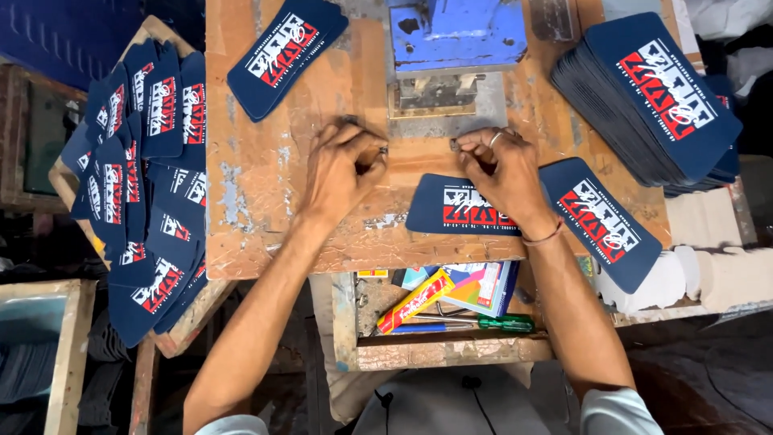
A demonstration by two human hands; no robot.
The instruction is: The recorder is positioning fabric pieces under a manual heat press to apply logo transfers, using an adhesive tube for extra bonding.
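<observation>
Navy printed card (455,208) lies flat on the worn wooden bench (266,217), near edge, just below the blue metal press (455,36). Right hand (503,173) rests on the card's right half, fingers curled in, tips pinching something small and metallic just past the card's far edge; too small to identify. A ring shows on one finger, a thin band on the wrist.

Left hand (338,165) is left of the card, not touching it, knuckles down on the bare wood. Fingers clenched around a small dark item, also too small to make out. Both hands sit close in front of the press's metal base plate (439,97).

Second card (600,221) lies at an angle just right of the first one, its near end overhanging the bench edge. Tall stack of same cards (652,101) at far right. Short stack (286,52) at far left of the bench. Loose heap of cards (141,185) spread over a lower stand to the left.

Open tray under the bench, near side: green-handled screwdriver (495,323), orange-yellow packet (415,302), coloured paper.
</observation>
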